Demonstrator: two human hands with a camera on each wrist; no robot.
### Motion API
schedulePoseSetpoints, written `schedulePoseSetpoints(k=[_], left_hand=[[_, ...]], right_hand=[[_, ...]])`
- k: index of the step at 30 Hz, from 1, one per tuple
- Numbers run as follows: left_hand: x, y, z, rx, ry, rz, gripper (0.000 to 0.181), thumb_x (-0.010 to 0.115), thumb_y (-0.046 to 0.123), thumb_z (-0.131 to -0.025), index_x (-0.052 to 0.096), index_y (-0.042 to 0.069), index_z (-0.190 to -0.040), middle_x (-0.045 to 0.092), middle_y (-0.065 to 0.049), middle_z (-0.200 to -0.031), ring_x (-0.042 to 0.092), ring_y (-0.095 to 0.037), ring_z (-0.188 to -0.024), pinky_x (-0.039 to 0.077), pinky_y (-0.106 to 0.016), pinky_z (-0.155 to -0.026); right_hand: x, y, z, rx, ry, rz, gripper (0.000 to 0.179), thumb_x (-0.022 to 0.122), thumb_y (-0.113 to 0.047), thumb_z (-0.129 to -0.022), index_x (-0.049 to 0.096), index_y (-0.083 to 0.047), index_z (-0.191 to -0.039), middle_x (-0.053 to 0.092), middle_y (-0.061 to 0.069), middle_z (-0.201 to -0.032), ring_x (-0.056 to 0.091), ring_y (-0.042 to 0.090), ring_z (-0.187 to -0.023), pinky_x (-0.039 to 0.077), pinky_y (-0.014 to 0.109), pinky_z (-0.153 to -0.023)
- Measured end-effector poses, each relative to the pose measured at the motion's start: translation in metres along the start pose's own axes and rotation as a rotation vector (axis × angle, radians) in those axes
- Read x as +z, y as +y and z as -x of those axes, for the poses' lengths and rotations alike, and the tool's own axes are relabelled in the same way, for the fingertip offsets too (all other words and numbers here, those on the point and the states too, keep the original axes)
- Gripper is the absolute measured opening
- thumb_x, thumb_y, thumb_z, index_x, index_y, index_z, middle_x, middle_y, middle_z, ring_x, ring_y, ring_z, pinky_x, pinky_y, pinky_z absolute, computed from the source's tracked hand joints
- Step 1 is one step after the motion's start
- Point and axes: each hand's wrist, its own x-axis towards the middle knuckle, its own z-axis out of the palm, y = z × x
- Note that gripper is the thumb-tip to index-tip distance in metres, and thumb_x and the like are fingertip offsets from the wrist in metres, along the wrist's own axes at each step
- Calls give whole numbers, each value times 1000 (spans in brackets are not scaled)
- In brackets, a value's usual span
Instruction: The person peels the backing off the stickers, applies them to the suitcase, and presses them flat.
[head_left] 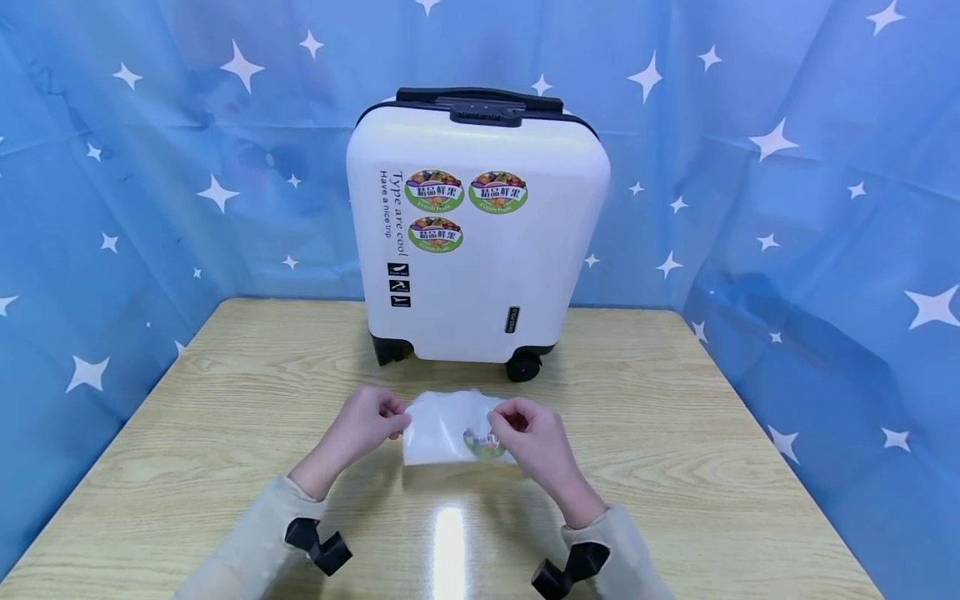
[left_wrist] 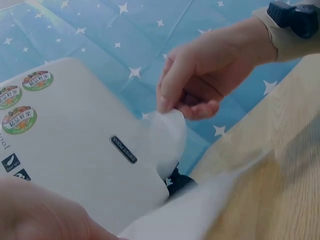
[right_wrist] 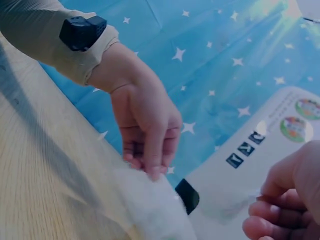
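My left hand [head_left: 372, 417] pinches the left edge of a glossy white sticker sheet [head_left: 438, 427], which stands raised and bent just over the table. At the sheet's right side, my right hand [head_left: 536, 442] pinches the edge of an oval fruit sticker [head_left: 486, 447] between thumb and finger. The left wrist view shows the sticker's white, rounded back [left_wrist: 169, 142] hanging from the right fingertips. Behind the hands stands a white suitcase [head_left: 480, 283], upright, with three matching oval stickers on its upper front: two side by side and one below the left one.
The suitcase has a black handle [head_left: 480, 100] and black wheels [head_left: 523, 367] on the wooden table [head_left: 675, 433]. A blue curtain with white stars [head_left: 780, 142] closes off the back and sides. Both wrists wear black camera mounts [head_left: 318, 546].
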Motion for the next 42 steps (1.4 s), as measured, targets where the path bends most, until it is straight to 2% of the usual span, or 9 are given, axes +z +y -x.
schedulePoseSetpoints(k=[5,11,20,22,25,30,37,39,42], left_hand=[[1,-6,2,-36,-21,-26,7,66,3,-82,64,2,-76,59,-3,-64,57,-14,-59,43,-27,-54],[2,-13,5,-31,-60,-80,12,67,2,-80,62,3,-70,59,-2,-62,57,-13,-58,44,-26,-54],[4,-20,7,-41,-30,-197,18,72,4,-76,59,5,-64,54,-1,-62,49,-13,-55,42,-27,-50],[5,-19,7,-27,-18,-225,18,72,6,-77,59,6,-65,53,0,-63,48,-13,-55,41,-26,-50],[8,-15,5,52,3,-237,17,71,6,-79,60,7,-67,53,1,-63,48,-12,-56,41,-26,-51],[16,-1,4,272,53,-232,10,71,8,-80,64,10,-73,56,5,-65,49,-8,-59,43,-24,-54],[29,15,6,568,267,-239,11,76,11,-78,67,6,-83,61,3,-77,56,-10,-70,48,-24,-62],[32,18,6,635,307,-254,13,77,13,-77,67,7,-85,61,3,-79,56,-12,-74,47,-24,-63],[34,21,5,714,333,-263,19,78,15,-76,67,6,-89,63,0,-84,55,-13,-78,47,-23,-64]], right_hand=[[-4,-3,0,45,21,-42,5,64,-9,-85,67,-4,-83,59,5,-71,56,19,-61,45,24,-53],[-4,-4,-2,66,32,-57,10,65,-12,-87,67,-3,-87,60,6,-73,57,19,-60,48,26,-53],[0,-5,-4,84,35,-72,11,63,-17,-89,68,-7,-88,61,5,-75,57,20,-61,45,27,-52],[1,-5,-5,78,38,-78,11,63,-18,-89,68,-7,-89,62,5,-75,57,20,-61,45,26,-51],[2,-7,-6,66,47,-88,11,63,-17,-88,68,-7,-88,62,5,-75,58,21,-61,44,25,-51],[4,-8,-8,53,62,-116,11,64,-15,-87,69,-5,-86,62,8,-73,58,20,-58,44,24,-51],[7,-9,-10,78,79,-142,13,65,-16,-87,68,-3,-87,63,16,-75,57,19,-56,45,25,-51],[8,-10,-10,92,86,-148,14,65,-17,-87,68,-4,-88,63,14,-74,57,19,-56,45,25,-51],[9,-11,-11,105,90,-153,15,65,-17,-87,68,-3,-89,63,10,-73,57,19,-55,46,26,-52]])
